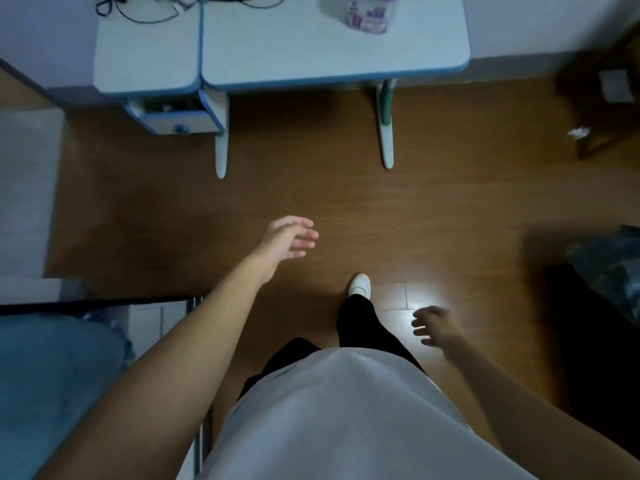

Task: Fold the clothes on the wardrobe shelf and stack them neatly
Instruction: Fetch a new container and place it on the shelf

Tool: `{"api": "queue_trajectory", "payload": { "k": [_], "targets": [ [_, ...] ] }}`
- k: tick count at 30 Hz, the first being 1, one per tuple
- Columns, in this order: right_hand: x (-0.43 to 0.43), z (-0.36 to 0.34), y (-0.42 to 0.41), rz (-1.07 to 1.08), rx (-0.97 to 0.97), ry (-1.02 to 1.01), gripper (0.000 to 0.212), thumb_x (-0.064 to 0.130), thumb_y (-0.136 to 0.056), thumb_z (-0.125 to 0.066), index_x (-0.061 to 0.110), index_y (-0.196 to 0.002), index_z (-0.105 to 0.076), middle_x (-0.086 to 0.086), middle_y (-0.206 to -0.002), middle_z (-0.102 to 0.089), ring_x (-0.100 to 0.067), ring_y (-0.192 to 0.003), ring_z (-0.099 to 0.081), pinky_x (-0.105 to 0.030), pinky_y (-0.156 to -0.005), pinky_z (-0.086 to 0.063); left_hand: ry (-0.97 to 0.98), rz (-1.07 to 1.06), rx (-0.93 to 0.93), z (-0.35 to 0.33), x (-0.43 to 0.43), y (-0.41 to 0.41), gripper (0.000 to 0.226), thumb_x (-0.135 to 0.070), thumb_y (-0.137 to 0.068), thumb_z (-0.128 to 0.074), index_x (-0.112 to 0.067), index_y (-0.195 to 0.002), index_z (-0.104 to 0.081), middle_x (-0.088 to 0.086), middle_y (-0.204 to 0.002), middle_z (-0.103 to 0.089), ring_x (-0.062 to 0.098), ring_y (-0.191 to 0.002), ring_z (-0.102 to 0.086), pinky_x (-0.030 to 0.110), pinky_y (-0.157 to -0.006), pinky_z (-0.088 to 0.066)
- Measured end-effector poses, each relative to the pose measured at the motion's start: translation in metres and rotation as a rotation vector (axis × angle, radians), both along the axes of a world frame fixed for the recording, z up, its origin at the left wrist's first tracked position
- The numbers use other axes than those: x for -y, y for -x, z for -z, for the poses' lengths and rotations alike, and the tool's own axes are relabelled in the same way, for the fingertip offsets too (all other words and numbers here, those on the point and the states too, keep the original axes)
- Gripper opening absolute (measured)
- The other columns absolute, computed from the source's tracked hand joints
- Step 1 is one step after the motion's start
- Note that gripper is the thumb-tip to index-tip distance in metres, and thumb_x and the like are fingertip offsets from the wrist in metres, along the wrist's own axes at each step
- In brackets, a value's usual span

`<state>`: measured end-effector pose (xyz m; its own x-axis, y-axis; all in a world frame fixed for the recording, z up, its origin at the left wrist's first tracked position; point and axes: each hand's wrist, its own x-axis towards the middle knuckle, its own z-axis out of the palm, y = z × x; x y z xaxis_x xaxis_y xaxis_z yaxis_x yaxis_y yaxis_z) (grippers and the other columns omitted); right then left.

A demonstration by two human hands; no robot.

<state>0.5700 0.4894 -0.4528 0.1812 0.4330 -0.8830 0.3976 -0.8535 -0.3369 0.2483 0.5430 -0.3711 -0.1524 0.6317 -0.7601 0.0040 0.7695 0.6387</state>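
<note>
Your left hand (289, 239) and right hand (434, 325) are open, empty; no clothes here, so head to the wardrobe shelf

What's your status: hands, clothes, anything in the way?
Left hand open, empty. Right hand open, empty. Wardrobe shelf and clothes not in view. Pale blue-edged desk ahead.

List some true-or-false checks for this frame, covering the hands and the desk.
1. The left hand holds a garment. False: it is open and empty.
2. The right hand holds nothing. True.
3. A tub stands on the desk. True.
4. The drawer under the desk is closed. False: it is pulled out.
</note>
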Motion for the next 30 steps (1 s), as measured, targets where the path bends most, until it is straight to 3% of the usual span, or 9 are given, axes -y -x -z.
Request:
{"api": "queue_trajectory", "payload": {
  "k": [11,14,16,21,26,30],
  "targets": [
    [-0.287,-0.075,0.104,-0.107,-0.264,-0.398,0.015,0.012,-0.099,-0.050,0.009,-0.100,-0.065,-0.005,-0.086,-0.068,-0.017,-0.072,-0.063,-0.029,-0.065,-0.048,0.402,-0.194,-0.065,0.033,-0.031,0.054,0.025,-0.013,-0.104,-0.047,-0.005,-0.123,-0.062,0.014,-0.116,-0.070,0.032,-0.110,-0.065,0.044,-0.099,-0.049],
    [-0.338,-0.078,0.126,-0.103,-0.271,-0.437,0.015,0.011,-0.098,-0.050,0.013,-0.093,-0.064,-0.004,-0.084,-0.069,-0.015,-0.070,-0.064,-0.027,-0.063,-0.049,0.436,-0.222,-0.064,0.041,-0.056,0.069,0.028,-0.009,-0.104,-0.045,-0.001,-0.126,-0.060,0.020,-0.123,-0.066,0.029,-0.098,-0.064,0.037,-0.083,-0.050],
    [-0.361,-0.074,0.135,-0.108,-0.243,-0.430,0.017,0.011,-0.098,-0.051,0.015,-0.089,-0.065,-0.004,-0.084,-0.069,-0.016,-0.069,-0.064,-0.028,-0.063,-0.049,0.416,-0.222,-0.058,0.047,-0.084,0.080,0.028,-0.008,-0.104,-0.044,0.001,-0.126,-0.060,0.021,-0.122,-0.066,0.024,-0.086,-0.062,0.031,-0.072,-0.047],
    [-0.384,-0.054,0.131,-0.110,-0.110,-0.324,0.018,0.011,-0.098,-0.051,0.015,-0.088,-0.066,-0.007,-0.087,-0.071,-0.018,-0.071,-0.066,-0.030,-0.063,-0.050,0.299,-0.182,-0.019,0.052,-0.199,0.101,0.026,-0.012,-0.103,-0.046,-0.005,-0.120,-0.064,0.014,-0.115,-0.071,0.020,-0.087,-0.063,0.028,-0.074,-0.049],
    [-0.393,-0.045,0.119,-0.086,0.006,-0.195,0.016,0.013,-0.098,-0.053,0.011,-0.092,-0.068,-0.010,-0.087,-0.070,-0.020,-0.070,-0.065,-0.031,-0.064,-0.048,0.016,-0.115,-0.008,0.037,-0.340,0.099,0.021,-0.015,-0.100,-0.050,-0.013,-0.114,-0.065,0.009,-0.112,-0.073,0.018,-0.088,-0.068,0.028,-0.073,-0.053],
    [-0.412,-0.045,0.113,-0.059,0.037,-0.152,0.017,0.011,-0.097,-0.052,0.007,-0.097,-0.068,-0.012,-0.087,-0.069,-0.021,-0.069,-0.062,-0.030,-0.063,-0.046,-0.188,-0.150,-0.009,0.019,-0.450,0.082,0.020,-0.020,-0.098,-0.055,-0.018,-0.116,-0.060,0.003,-0.116,-0.065,0.014,-0.090,-0.064,0.030,-0.070,-0.054]
  ]
}}
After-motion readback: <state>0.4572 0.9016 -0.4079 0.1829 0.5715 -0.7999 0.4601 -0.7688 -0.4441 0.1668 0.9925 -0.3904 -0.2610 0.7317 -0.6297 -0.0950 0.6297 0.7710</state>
